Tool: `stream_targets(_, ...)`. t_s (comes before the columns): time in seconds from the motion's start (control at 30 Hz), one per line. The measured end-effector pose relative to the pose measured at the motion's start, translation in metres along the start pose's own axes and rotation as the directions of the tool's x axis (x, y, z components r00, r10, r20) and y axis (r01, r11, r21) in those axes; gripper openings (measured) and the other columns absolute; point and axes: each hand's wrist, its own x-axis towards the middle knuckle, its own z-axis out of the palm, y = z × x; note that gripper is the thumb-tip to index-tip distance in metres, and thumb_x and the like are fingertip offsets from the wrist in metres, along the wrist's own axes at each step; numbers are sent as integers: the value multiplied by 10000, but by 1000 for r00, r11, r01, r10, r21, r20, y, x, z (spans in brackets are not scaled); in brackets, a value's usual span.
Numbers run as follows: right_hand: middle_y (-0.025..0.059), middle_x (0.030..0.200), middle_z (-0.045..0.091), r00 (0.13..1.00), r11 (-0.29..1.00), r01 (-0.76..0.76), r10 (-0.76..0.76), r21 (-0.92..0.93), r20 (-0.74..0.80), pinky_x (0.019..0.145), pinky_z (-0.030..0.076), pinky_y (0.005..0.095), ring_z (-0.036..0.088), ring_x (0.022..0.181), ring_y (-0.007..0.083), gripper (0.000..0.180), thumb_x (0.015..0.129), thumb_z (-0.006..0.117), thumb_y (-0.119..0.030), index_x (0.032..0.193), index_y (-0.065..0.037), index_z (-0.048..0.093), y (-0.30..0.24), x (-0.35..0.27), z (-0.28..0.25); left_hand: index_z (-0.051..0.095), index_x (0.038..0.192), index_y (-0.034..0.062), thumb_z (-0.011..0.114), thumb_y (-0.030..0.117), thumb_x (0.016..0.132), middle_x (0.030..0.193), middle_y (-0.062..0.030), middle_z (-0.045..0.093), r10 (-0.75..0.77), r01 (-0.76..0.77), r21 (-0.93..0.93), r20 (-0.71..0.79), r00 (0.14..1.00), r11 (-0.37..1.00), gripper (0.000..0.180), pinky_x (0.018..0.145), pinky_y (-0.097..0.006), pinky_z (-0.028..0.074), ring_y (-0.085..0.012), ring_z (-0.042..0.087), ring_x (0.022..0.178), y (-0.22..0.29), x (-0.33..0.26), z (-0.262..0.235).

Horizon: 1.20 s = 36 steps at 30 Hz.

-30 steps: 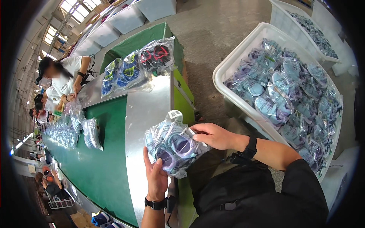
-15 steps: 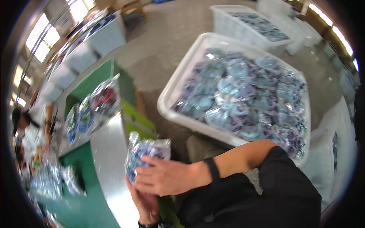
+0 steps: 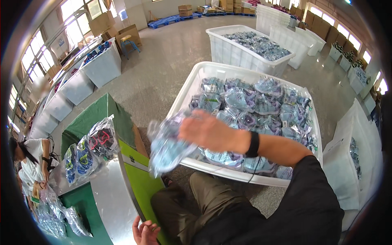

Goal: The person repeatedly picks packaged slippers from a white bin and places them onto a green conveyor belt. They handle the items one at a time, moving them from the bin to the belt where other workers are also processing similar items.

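Right hand (image 3: 210, 131): blurred fingers are gripping a clear bag of blue-and-purple shoes (image 3: 168, 154) | bag is hanging at the near-left corner of a white bin (image 3: 245, 72) | left hand (image 3: 145, 233): fingers are curving loosely, slightly apart, beside a metal counter (image 3: 109, 191)

The table (image 3: 110, 194) has a silvery metal border around a green belt (image 3: 83, 201). Near its far right corner lie clear-bagged blue shoes (image 3: 84, 157) and black-and-red shoes (image 3: 102, 141); bagged pale-blue footwear (image 3: 76, 222) lies farther left on the belt. Beyond the right edge, a white bin (image 3: 228, 173) stands on the grey floor (image 3: 163, 49).
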Motion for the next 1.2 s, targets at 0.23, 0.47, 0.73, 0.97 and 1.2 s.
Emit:
stream_targets(0.23, 179, 1420, 630, 797, 778, -602, 601, -179, -66, 1143, 511, 493, 603, 1347, 370, 529, 847, 778, -58, 1357, -86, 640, 175, -117, -22, 503, 1508, -14, 607, 48, 1103, 1159, -143, 695, -9, 17, 52, -155, 988, 999, 422, 855, -325, 615, -221, 707, 992, -8, -4, -58)
stream_targets(0.47, 253, 1432, 550, 397, 378, -899, 917, -221, -47, 1110, 505, 514, 579, 1309, 442, 727, 865, 794, -171, 1520, -43, 505, 202, -226, -3, 547, 1433, -24, 634, 37, 1091, 1145, -144, 691, -16, 22, 31, -165, 986, 999, 358, 808, -312, 601, -209, 696, 941, -7, -5, -57)
stream_targets(0.73, 167, 1177, 722, 549, 386, -818, 745, 426, 380, 974, 580, 432, 714, 1108, 320, 491, 897, 820, -224, 1330, -32, 687, 58, -151, 56, 584, 1413, -25, 647, 84, 1095, 1039, -128, 729, -21, 41, 144, -138, 990, 989, 342, 807, -328, 609, -200, 715, 912, 0, 0, -63)
stream_targets(0.97, 181, 1295, 681, 829, 410, -558, 303, 721, 470, 1035, 541, 453, 662, 1206, 363, 430, 973, 751, -255, 1340, -36, 694, -95, -72, 77, 550, 1457, -3, 599, 191, 1102, 1268, -147, 688, 1, 46, 315, -146, 989, 948, 408, 981, -400, 602, -248, 702, 1160, 15, -10, -84)
stream_targets(1.2, 155, 1174, 706, 745, 339, -639, 495, 690, 447, 903, 579, 400, 695, 1103, 330, 357, 870, 776, -90, 1214, -16, 718, -129, -47, 121, 610, 1384, -47, 709, 139, 1043, 1116, -104, 731, 121, -54, 276, -233, 965, 960, 401, 884, -336, 604, -183, 710, 1019, 44, -23, -131)
